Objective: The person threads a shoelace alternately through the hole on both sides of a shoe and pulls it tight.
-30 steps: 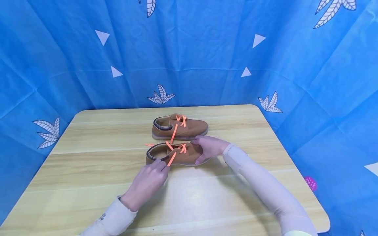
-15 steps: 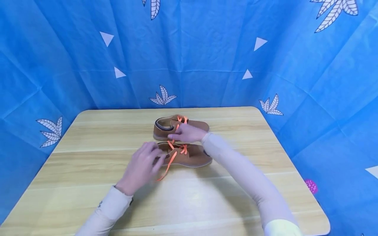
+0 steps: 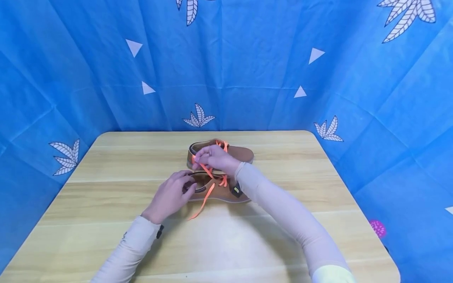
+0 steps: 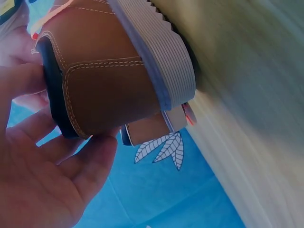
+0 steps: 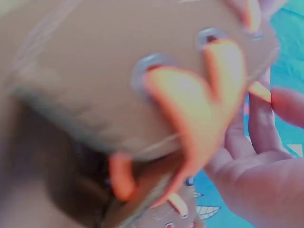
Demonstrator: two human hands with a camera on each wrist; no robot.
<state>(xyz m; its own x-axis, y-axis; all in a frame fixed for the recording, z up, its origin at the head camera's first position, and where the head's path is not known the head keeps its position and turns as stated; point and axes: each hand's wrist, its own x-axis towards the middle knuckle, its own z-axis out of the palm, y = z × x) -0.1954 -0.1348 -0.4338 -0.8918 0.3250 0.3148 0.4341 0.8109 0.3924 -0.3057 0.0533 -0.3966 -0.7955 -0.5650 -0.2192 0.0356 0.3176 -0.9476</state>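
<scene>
A brown lace-up shoe [image 3: 220, 192] with orange laces lies on the table, toe to the right. My left hand [image 3: 171, 194] holds its heel collar; in the left wrist view the thumb and fingers lie around the dark padded rim of the heel [image 4: 107, 97]. Above the shoe, my right hand [image 3: 216, 158] pinches the end of one orange lace [image 3: 206, 170], drawn up and left from the eyelets. The right wrist view shows this lace end [image 5: 261, 91] between thumb and fingers. The other lace end [image 3: 202, 207] trails loosely onto the table on the near side.
A matching brown shoe [image 3: 243, 154] stands just behind, partly covered by my right hand. The light wooden table [image 3: 106, 188] has rounded corners. A blue curtain [image 3: 255, 59] with leaf and triangle prints surrounds it at the back and sides.
My right hand has left the shoe's toe, moved left and taken hold of the far lace end. My left hand has let go of the near lace and now holds the heel.
</scene>
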